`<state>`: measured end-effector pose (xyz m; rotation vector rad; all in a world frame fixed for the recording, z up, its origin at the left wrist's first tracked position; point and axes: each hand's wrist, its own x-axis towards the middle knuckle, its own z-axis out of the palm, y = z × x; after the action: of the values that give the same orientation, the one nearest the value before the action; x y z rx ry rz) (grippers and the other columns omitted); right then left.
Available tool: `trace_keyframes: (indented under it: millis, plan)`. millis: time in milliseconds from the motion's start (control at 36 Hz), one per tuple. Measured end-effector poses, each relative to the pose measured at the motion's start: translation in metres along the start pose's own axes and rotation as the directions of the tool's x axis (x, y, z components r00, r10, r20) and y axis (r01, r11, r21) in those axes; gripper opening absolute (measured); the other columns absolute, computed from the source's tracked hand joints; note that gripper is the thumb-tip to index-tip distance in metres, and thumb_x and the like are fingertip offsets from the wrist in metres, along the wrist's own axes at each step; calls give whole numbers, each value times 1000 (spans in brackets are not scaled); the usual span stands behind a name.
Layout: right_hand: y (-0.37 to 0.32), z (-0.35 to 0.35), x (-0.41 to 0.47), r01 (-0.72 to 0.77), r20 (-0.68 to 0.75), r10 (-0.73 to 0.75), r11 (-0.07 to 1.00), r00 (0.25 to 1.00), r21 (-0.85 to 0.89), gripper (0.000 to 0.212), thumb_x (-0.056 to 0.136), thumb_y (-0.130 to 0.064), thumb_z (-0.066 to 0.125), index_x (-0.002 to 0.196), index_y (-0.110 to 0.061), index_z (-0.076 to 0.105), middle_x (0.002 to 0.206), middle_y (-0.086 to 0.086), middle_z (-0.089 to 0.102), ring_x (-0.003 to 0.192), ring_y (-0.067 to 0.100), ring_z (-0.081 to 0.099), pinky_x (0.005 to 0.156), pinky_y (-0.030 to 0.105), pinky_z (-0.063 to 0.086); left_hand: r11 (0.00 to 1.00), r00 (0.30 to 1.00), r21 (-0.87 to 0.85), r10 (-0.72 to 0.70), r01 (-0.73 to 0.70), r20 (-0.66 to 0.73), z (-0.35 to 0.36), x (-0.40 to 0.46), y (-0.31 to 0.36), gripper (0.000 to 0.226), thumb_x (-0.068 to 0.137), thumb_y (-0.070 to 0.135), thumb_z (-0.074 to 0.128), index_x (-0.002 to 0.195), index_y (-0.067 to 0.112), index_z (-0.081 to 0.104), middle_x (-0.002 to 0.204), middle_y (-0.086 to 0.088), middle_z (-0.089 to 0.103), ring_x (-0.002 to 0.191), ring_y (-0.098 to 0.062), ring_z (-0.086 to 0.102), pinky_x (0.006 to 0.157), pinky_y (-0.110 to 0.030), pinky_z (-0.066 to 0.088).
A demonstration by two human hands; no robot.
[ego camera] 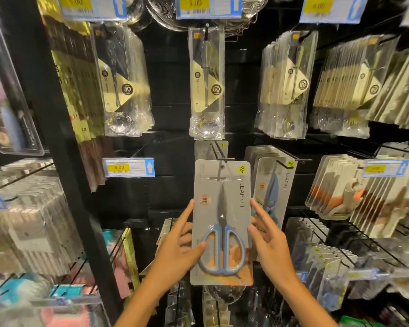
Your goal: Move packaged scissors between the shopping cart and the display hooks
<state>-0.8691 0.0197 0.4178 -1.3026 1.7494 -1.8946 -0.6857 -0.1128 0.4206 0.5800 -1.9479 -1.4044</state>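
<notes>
Retail shop aisle: black slotted display wall [168, 74], black wire hooks [219, 151] hung with plastic-bagged metal utensils [206, 83], yellow-and-blue "5.00" price tags [129, 167].

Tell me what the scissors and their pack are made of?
The scissors: blades look like dull grey metal; handles look like smooth blue plastic. The pack seems matte grey card, probably under a clear plastic cover, though that is hard to tell here.

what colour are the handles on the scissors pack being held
Light blue handles on the scissors pack, which has a grey card; clearest in the head view.
</notes>
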Motion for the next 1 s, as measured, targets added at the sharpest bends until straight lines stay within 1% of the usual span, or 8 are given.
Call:
trace_keyframes:
  millis: [222,361,528,611,722,833,944,1000]
  plan:
    - [12,2,7,-17,39,17,1000,999,1,53,103,1,46,147,-30,42,122,-33,65,115,-12,60,87,7,49,1000,1000,30,-6,6,12,4,6,-13,93,89,13,72,151,53,15,119,8,67,107,-11,70,81,-28,60]
    - [28,7,14,-60,117,63,998,991,-32,67,103,-9,51,152,-47,25,135,-23,60,122,5,62,98,26,54,994,998,110,-24,18,51,2,19,-24,96,93,14,68,151,58,7,128,11,59,110,-7,66,91,-33,59]
    - [47,16,39,-18,180,46,988,983,-154,83,102,-20,56,151,-60,3,165,-13,23,129,27,54,102,43,52,987,995,158,-50,36,84,4,47,-33,101,94,14,67,152,55,-5,136,16,50,118,1,59,91,-18,53]
    - [58,21,60,2,206,29,989,978,-151,87,98,-36,61,150,-62,-5,167,-15,14,152,19,28,118,54,36,987,995,153,-65,53,77,5,66,-33,101,95,16,67,152,55,-8,138,20,46,119,1,56,84,-12,52]
    - [74,29,95,20,220,21,983,975,-184,97,85,-69,57,151,-57,-13,168,-17,6,154,11,16,122,50,28,982,996,178,-76,67,44,6,101,-42,101,94,17,68,152,53,-7,142,13,47,123,-6,56,85,-15,55]
    - [87,37,129,-35,189,81,971,979,-237,98,97,-29,63,153,-51,-14,168,-7,12,142,8,35,87,3,44,970,994,218,-108,104,5,7,135,-49,106,91,20,71,147,61,-9,144,9,49,126,-11,56,91,-25,56]
    - [99,46,158,-74,170,115,970,979,-230,98,96,-13,62,158,-40,-9,163,-6,21,98,-4,50,72,2,46,949,991,284,-130,134,-33,7,166,-57,100,93,15,69,150,49,-6,143,5,53,123,-12,58,98,-30,53]
    - [102,50,170,-101,153,137,971,979,-217,100,94,-11,62,157,-41,-10,161,-4,25,97,0,49,72,3,46,943,992,309,-117,124,-41,7,177,-59,94,94,16,67,155,38,-2,145,3,53,121,-12,58,97,-29,52]
